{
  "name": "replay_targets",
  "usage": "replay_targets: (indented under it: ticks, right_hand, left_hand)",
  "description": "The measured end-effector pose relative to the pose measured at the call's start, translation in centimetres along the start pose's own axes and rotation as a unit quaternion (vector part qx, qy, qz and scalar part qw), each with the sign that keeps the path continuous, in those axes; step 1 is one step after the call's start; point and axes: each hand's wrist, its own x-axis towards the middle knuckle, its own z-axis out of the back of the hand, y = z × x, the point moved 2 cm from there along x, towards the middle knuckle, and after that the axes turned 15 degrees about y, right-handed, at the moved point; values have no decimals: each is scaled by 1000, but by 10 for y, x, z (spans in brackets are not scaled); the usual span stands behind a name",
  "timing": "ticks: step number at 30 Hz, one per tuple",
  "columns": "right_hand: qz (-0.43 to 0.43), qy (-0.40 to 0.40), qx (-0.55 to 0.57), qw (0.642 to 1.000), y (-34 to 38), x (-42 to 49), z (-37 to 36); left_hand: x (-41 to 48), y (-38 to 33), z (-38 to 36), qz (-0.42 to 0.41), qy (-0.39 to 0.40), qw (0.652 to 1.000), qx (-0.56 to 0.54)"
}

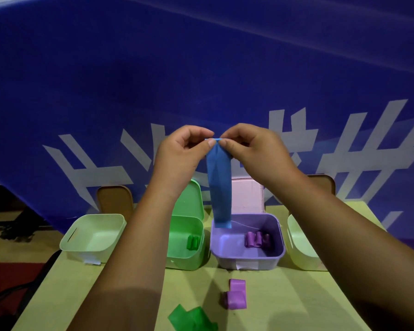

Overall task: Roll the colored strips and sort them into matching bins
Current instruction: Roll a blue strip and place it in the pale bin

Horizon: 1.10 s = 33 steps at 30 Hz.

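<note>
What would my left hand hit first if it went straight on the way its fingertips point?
Most likely the right hand. The left hand pinches the top of the blue strip, fingertips pointing across at the right hand, which pinches the same edge close beside it, though one view leaves depth unsure.

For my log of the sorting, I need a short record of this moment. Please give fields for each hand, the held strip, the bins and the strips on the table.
Left hand: pinches the blue strip at its top end
Right hand: pinches the same top end
Blue strip: hangs unrolled; lower end overlaps the purple bin in view
Green bin: holds green rolls
Purple bin: holds purple rolls
Pale bins: left pale bin and right pale bin, at the row's ends
Table: purple strip, partly rolled; green strip, loose
</note>
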Motion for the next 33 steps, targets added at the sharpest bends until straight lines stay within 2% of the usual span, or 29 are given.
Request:
replay_targets:
  ticks: [7, 27, 33]
  right_hand:
    - [0, -1, -8, 1000, -1, -1, 2]
    - [5, -6, 2, 1000, -7, -5, 4]
    - [1, 7, 69, 998, -6, -9, 7]
  left_hand:
    - [0, -1, -4, 6, 26, 999, -27]
    - [-2, -9, -10, 20, 17, 999, -36]
    - [-3, -9, -13, 22, 22, 999, -28]
